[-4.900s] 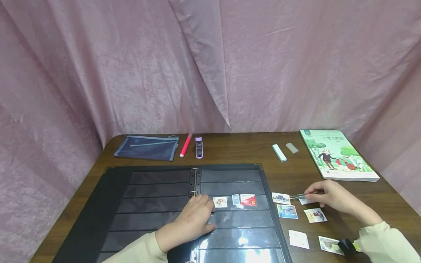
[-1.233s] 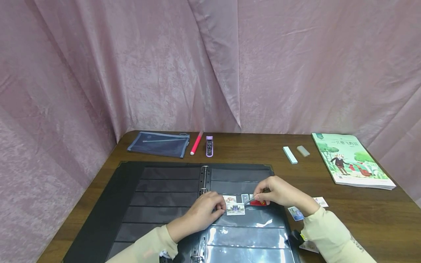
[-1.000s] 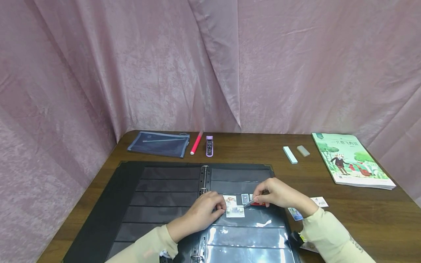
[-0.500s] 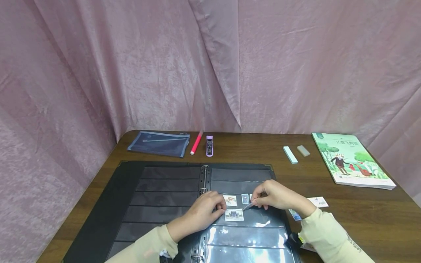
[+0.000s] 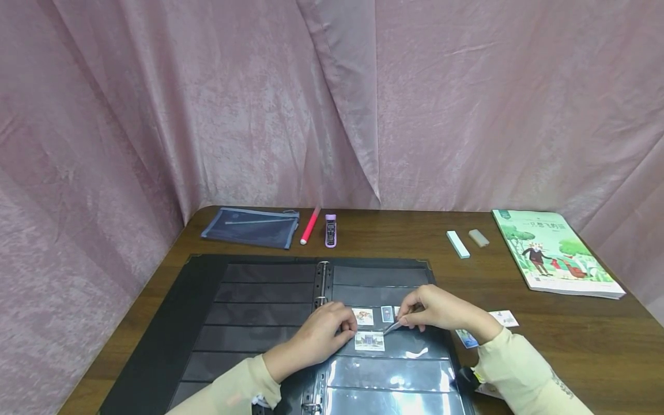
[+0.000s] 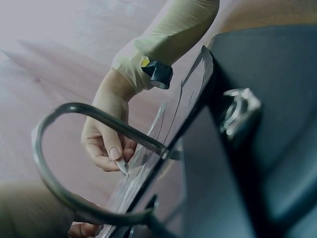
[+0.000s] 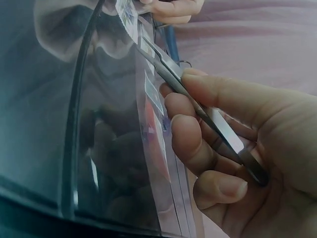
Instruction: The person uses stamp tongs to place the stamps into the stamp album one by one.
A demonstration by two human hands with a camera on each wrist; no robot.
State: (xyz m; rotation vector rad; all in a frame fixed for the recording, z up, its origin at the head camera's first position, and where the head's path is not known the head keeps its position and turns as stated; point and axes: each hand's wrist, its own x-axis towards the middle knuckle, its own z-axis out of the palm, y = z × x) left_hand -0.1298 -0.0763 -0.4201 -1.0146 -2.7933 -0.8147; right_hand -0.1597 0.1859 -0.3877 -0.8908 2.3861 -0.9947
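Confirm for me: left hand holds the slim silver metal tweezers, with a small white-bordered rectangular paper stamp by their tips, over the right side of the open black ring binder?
No, wrong hand: the right hand holds the tweezers, as the right wrist view shows. The rest stands: the stamp is by their tips, over the right side of the open binder.

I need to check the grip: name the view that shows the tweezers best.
The right wrist view: there the tweezers show large and nearly whole, tips to rear end, in the right hand. The head view shows only a short front part; the left wrist view, just a small piece.
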